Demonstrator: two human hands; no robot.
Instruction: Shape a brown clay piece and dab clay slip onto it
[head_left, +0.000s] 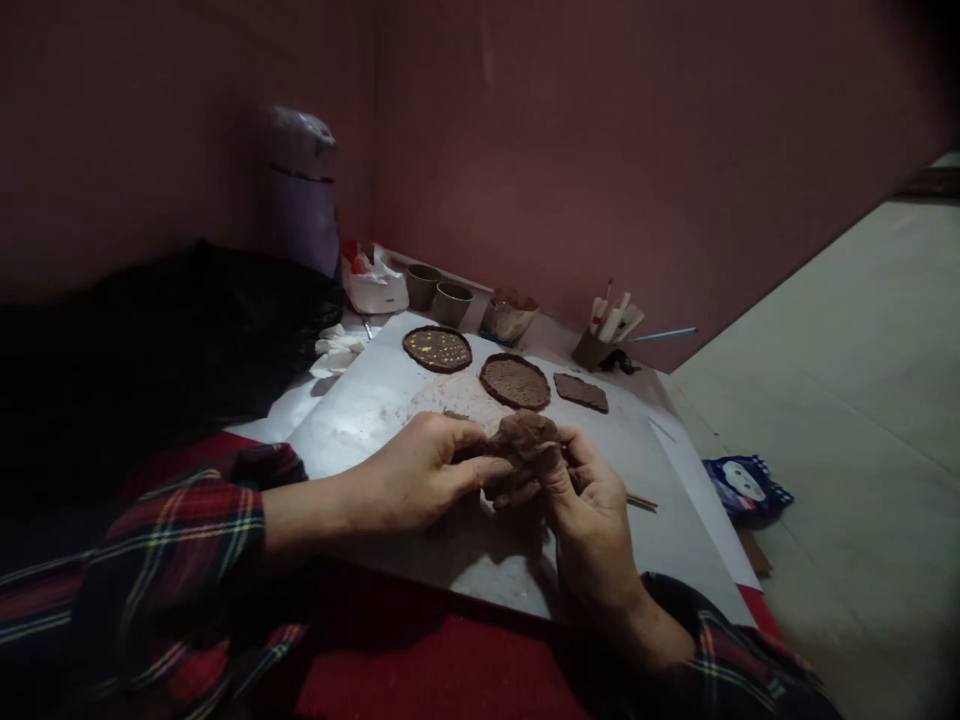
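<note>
Both my hands hold one brown lump of clay (523,433) just above a white paper sheet (375,400). My left hand (420,470) grips the lump from the left, thumb and fingers pinching it. My right hand (581,490) cups it from the right and below. Beyond the hands lie a round clay disc with yellow dots (437,349), a plain round clay disc (515,381) and a small flat clay piece (580,392). A thin wooden stick (642,502) pokes out to the right of my right hand.
Two small cups (439,293) and a glass jar (510,316) stand at the back by the wall. A holder with brushes (606,333) sits at the right. A black bag (180,340) lies left, a blue packet (744,484) on the floor right.
</note>
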